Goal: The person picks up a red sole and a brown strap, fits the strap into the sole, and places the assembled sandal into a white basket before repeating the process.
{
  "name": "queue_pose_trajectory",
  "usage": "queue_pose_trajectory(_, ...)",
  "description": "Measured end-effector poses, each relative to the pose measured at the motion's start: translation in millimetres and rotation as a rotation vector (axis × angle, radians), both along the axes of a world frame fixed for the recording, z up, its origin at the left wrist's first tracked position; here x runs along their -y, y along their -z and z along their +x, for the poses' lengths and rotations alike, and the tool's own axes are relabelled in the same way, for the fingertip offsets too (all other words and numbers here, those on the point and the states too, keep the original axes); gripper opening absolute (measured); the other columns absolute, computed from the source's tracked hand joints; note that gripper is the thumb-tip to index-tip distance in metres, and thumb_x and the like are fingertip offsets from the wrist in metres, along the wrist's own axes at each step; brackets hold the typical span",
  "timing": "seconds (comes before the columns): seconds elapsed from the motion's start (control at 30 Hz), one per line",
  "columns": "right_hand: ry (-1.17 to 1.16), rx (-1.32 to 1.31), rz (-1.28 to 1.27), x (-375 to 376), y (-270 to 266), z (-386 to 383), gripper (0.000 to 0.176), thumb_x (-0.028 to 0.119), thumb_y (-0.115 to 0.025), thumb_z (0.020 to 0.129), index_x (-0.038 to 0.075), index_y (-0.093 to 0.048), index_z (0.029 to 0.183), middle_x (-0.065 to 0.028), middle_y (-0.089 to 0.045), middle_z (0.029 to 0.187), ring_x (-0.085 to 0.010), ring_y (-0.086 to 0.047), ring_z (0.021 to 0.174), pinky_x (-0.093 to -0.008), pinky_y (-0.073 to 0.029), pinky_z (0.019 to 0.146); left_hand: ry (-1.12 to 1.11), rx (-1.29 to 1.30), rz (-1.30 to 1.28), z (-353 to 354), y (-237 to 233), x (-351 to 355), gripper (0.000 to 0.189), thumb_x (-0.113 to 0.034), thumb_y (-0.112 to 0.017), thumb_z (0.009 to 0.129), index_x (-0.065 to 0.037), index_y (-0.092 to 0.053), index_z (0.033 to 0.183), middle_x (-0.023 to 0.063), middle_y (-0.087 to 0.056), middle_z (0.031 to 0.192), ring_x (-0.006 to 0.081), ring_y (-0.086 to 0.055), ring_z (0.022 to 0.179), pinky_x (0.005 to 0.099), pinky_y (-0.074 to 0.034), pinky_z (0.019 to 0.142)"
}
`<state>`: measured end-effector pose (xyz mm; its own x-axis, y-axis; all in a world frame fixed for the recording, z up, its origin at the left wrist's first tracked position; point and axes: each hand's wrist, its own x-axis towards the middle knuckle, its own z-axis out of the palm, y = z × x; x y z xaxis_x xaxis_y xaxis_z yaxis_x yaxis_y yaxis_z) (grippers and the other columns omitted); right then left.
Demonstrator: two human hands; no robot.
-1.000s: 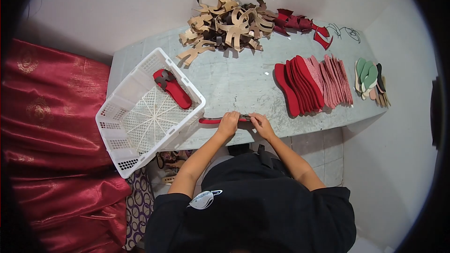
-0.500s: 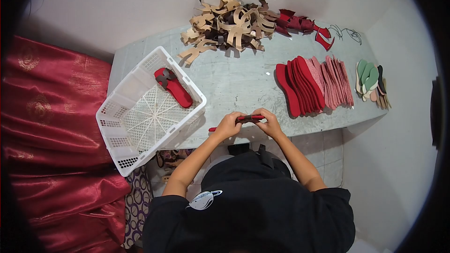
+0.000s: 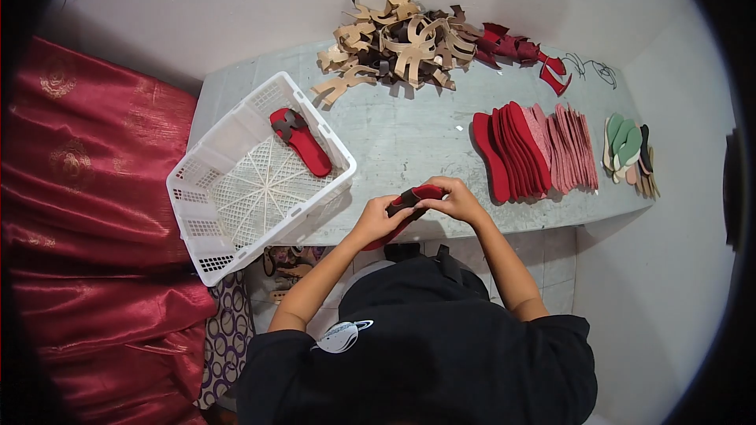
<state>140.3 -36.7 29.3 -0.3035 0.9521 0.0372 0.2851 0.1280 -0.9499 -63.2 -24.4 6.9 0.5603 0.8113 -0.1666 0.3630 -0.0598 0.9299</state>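
Note:
Close to the table's front edge, both my hands grip a red slipper [image 3: 430, 191] with a dark brown strap across it. My left hand [image 3: 379, 219] is closed round its left side, with the thumb near the strap. My right hand [image 3: 457, 201] pinches the toe end from the right, thumb on top. The slipper is tilted, and its heel end shows partly below my left hand. To the left, a finished-looking red slipper [image 3: 303, 145] with a dark strap lies inside a white plastic basket [image 3: 344, 173].
A heap of beige and brown strap pieces [image 3: 409, 47] lies at the back, beside dark red straps [image 3: 512, 46]. Red soles [image 3: 512, 153] and pink soles [image 3: 572, 145] stand in a row to the right, near green soles [image 3: 622, 142]. Red curtain [image 3: 94, 189] hangs left.
The slipper in my hands has turned from edge-on to show more of its red top and strap. My hands have shifted slightly, the right one a little higher. The view has moved slightly.

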Motion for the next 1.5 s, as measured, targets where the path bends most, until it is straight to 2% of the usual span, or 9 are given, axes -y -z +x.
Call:
queue_pose_trajectory(0.33,-0.018,-0.055,-0.027,-7,-14,-8,0.027,0.017,-0.07,0.07,0.001,-0.061,0.089,-0.0066,-0.062,0.077,-0.0111,-0.058,0.068,-0.0247,-0.048,0.062,-0.134,0.09,-0.048,-1,-17,4,0.023,-0.014,-0.06,0.079,0.001,-0.059,0.097,0.0058,-0.063,0.083,0.0078,-0.055,0.078,0.0224,-0.044,0.069)
queue_pose_trajectory(0.4,-0.022,-0.072,-0.032,-6,-16,-9,0.027,0.017,-0.07,0.07,0.001,-0.061,0.09,-0.0061,-0.062,0.077,-0.0108,-0.058,0.069,-0.0245,-0.047,0.062,-0.178,0.211,0.086,-1,-12,4,0.032,-0.014,-0.063,0.076,-0.002,-0.055,0.105,0.0094,-0.063,0.078,0.0106,-0.058,0.074,0.0246,-0.045,0.067)
queue_pose_trajectory(0.6,-0.077,-0.108,-0.095,-7,-28,-14,0.029,0.017,-0.07,0.071,0.0,-0.061,0.091,-0.0053,-0.062,0.076,-0.0091,-0.057,0.07,-0.024,-0.047,0.063,-0.11,0.287,0.094,-7,-32,5,0.052,-0.009,-0.061,0.075,-0.008,-0.039,0.122,0.0112,-0.063,0.083,0.0168,-0.061,0.08,0.0258,-0.045,0.072)
queue_pose_trajectory(0.73,-0.105,-0.152,-0.148,-10,-25,-17,0.03,0.017,-0.071,0.071,0.0,-0.06,0.093,-0.0042,-0.061,0.077,-0.0079,-0.055,0.07,-0.0231,-0.046,0.062,-0.118,0.279,0.125,-11,-41,6,0.05,-0.009,-0.061,0.075,-0.008,-0.041,0.121,0.0115,-0.063,0.087,0.0178,-0.061,0.082,0.0264,-0.045,0.074)
queue_pose_trajectory(0.9,-0.106,-0.162,-0.133,-16,-25,-24,0.026,0.017,-0.072,0.07,0.001,-0.058,0.085,-0.001,-0.058,0.071,-0.0065,-0.052,0.067,-0.0217,-0.043,0.06,-0.126,0.304,0.21,-17,-42,6,0.05,-0.003,-0.062,0.075,-0.003,-0.041,0.121,0.0109,-0.055,0.106,0.0151,-0.055,0.093,0.0266,-0.044,0.081)
queue_pose_trajectory(1.17,-0.149,-0.09,-0.044,-27,-20,-35,0.028,0.019,-0.074,0.067,0.002,-0.055,0.078,0.001,-0.052,0.07,-0.006,-0.047,0.064,-0.0209,-0.04,0.059,-0.155,0.357,0.182,-32,-40,5,0.051,-0.002,-0.063,0.074,-0.002,-0.042,0.121,0.0109,-0.055,0.106,0.0146,-0.055,0.094,0.0261,-0.044,0.08)
queue_pose_trajectory(1.27,-0.17,-0.054,0.032,-31,-25,-42,0.028,0.019,-0.074,0.067,0.002,-0.056,0.08,0.0002,-0.054,0.074,-0.0061,-0.048,0.066,-0.0213,-0.041,0.06,-0.184,0.372,0.181,-36,-42,4,0.05,-0.001,-0.063,0.074,0.0,-0.042,0.119,0.0107,-0.055,0.106,0.0146,-0.055,0.095,0.0258,-0.044,0.08)
queue_pose_trajectory(1.43,-0.115,-0.267,-0.083,-35,-32,-56,0.03,0.014,-0.071,0.071,0.002,-0.055,0.093,-0.0009,-0.056,0.082,-0.0082,-0.053,0.076,-0.0231,-0.045,0.067,-0.255,0.368,0.228,-42,-49,-3,0.048,0.0,-0.061,0.076,0.0,-0.041,0.118,0.0109,-0.054,0.107,0.0146,-0.054,0.097,0.0255,-0.043,0.082)
queue_pose_trajectory(1.5,-0.129,-0.335,-0.085,-39,-34,-62,0.032,0.012,-0.069,0.072,0.002,-0.052,0.097,-0.0014,-0.056,0.085,-0.0094,-0.054,0.078,-0.0237,-0.045,0.07,-0.309,0.523,0.222,-44,-53,-9,0.05,0.001,-0.06,0.076,-0.001,-0.036,0.12,0.0116,-0.054,0.107,0.0147,-0.053,0.098,0.0256,-0.041,0.084)
